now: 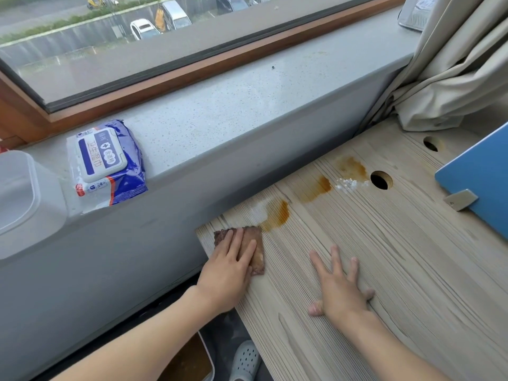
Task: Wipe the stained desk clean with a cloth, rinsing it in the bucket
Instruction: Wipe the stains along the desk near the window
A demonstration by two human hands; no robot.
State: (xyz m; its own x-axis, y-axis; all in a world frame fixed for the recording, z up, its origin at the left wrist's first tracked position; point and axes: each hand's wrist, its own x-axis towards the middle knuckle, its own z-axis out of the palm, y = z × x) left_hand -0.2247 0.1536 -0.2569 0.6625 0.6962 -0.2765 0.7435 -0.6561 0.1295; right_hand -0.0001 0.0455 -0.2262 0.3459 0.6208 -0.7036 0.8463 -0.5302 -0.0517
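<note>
Cloth (259, 259) under L hand (228, 270); R hand (341, 290) nearby.

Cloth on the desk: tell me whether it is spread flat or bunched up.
Spread flat: the cloth lies as a flat square on the desk corner, pressed under the left hand, fingers straight.

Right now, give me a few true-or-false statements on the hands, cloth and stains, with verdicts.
1. The left hand presses the cloth on the desk. True.
2. The right hand holds a second cloth. False: it lies bare and flat on the desk.
3. The stains are all wiped away. False: brown stains show beyond the cloth.
4. The wipes pack lies on the sill. True.
</note>
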